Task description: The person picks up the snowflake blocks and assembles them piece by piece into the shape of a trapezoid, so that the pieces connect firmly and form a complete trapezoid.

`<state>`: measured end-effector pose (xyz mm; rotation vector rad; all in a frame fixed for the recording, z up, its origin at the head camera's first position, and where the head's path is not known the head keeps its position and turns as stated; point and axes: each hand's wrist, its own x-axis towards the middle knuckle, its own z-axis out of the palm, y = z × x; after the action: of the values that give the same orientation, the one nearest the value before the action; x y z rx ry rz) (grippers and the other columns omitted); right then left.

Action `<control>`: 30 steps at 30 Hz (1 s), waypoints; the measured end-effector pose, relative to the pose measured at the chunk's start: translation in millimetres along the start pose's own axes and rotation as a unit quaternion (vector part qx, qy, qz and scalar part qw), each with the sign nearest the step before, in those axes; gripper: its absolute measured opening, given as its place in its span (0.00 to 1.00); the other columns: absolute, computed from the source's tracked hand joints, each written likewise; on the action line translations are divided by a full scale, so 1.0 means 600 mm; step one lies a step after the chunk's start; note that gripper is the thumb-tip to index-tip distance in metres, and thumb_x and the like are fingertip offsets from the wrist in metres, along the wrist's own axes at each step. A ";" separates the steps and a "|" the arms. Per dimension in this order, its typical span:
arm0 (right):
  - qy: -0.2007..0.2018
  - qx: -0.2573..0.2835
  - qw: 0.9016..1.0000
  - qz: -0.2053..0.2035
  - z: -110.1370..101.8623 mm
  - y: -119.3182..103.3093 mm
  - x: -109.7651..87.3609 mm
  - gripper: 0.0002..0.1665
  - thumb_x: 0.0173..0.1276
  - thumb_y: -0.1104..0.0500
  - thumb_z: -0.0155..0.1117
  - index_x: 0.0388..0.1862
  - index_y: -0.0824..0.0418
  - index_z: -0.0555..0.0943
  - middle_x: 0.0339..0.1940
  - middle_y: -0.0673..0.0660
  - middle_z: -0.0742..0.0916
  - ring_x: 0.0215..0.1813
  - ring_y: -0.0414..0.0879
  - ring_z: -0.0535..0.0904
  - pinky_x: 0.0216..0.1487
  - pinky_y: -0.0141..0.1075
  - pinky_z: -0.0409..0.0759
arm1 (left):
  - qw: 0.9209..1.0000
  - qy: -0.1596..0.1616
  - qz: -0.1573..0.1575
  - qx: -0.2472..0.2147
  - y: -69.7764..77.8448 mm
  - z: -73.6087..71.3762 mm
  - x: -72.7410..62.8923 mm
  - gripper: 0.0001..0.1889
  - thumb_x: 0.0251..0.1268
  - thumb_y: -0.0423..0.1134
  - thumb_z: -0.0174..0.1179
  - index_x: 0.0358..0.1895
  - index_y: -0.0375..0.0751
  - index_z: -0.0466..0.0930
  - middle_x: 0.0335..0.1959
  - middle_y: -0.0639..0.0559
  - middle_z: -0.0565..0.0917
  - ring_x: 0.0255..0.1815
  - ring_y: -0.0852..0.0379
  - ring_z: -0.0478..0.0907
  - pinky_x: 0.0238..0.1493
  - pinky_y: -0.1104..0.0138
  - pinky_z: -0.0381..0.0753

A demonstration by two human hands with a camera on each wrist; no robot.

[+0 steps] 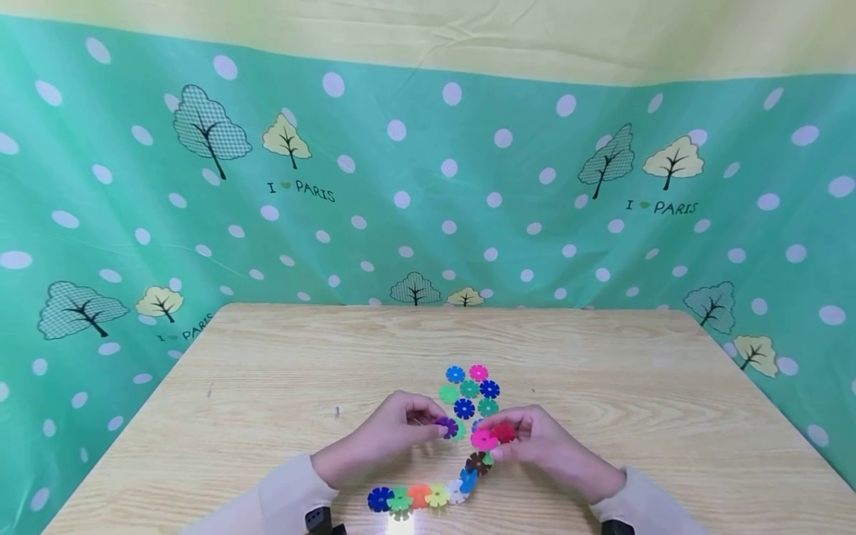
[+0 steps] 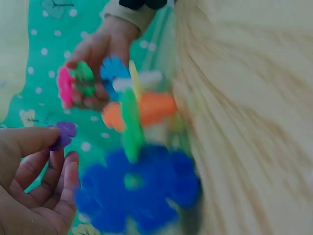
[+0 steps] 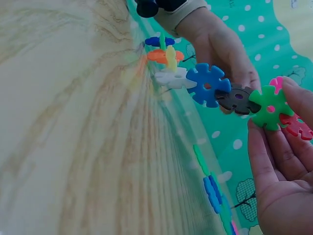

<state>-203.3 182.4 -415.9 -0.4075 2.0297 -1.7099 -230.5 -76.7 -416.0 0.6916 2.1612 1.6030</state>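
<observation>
My left hand [image 1: 394,427] pinches a purple snowflake disc [image 1: 446,427] between thumb and fingertips. A chain of interlocked snowflake discs curves from a dark blue disc [image 1: 380,499] at the lower left up to my right hand [image 1: 538,449]. Along it come green, orange [image 1: 419,495], yellow, white, blue and brown discs [image 1: 478,463]. The right thumb and fingers grip the chain's upper end, at a green disc [image 3: 270,107] joined with a pink disc [image 1: 484,439] and a red disc [image 1: 504,433]. The purple disc is apart from the chain, left of the pink one.
Beyond the hands, several loose discs lie flat on the wooden table [image 1: 281,357], among them a dark blue disc [image 1: 464,409] and a pink disc [image 1: 478,372]. A green dotted curtain [image 1: 421,148] hangs behind the table's far edge.
</observation>
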 end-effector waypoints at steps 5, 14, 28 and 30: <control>0.010 -0.004 1.000 -0.004 0.001 -0.001 0.008 0.27 0.58 0.59 0.68 0.55 0.68 0.77 0.46 0.56 0.86 0.48 0.47 0.79 0.49 0.33 0.78 | 1.000 0.021 0.017 -0.008 0.021 0.009 -0.008 0.05 0.58 0.37 0.65 0.35 0.40 0.84 0.30 0.51 0.85 0.30 0.54 0.80 0.32 0.72 0.80; 0.002 0.002 1.000 -0.023 0.003 0.000 0.013 0.26 0.60 0.59 0.67 0.55 0.69 0.77 0.45 0.55 0.86 0.47 0.45 0.80 0.46 0.31 0.79 | 0.998 0.037 0.047 0.022 0.025 0.020 -0.018 0.03 0.56 0.35 0.66 0.33 0.41 0.86 0.27 0.53 0.85 0.26 0.62 0.79 0.28 0.71 0.81; -0.007 0.056 0.996 -0.065 0.008 0.006 0.013 0.26 0.60 0.63 0.66 0.54 0.76 0.74 0.44 0.53 0.87 0.45 0.43 0.83 0.47 0.33 0.80 | 0.994 0.083 0.073 0.005 0.026 0.037 -0.022 0.05 0.55 0.35 0.67 0.33 0.37 0.86 0.26 0.47 0.86 0.24 0.64 0.78 0.26 0.72 0.80; -0.005 0.064 0.996 -0.064 0.010 0.006 0.012 0.25 0.60 0.63 0.66 0.54 0.77 0.74 0.43 0.53 0.87 0.44 0.42 0.83 0.47 0.33 0.81 | 0.994 0.090 0.068 0.004 0.027 0.039 -0.022 0.05 0.55 0.35 0.67 0.34 0.37 0.86 0.26 0.47 0.86 0.24 0.61 0.80 0.26 0.72 0.80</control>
<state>-206.2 174.7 -421.0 -0.5113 1.9112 -1.8978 -204.3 -62.4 -407.4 0.7371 2.2907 1.7906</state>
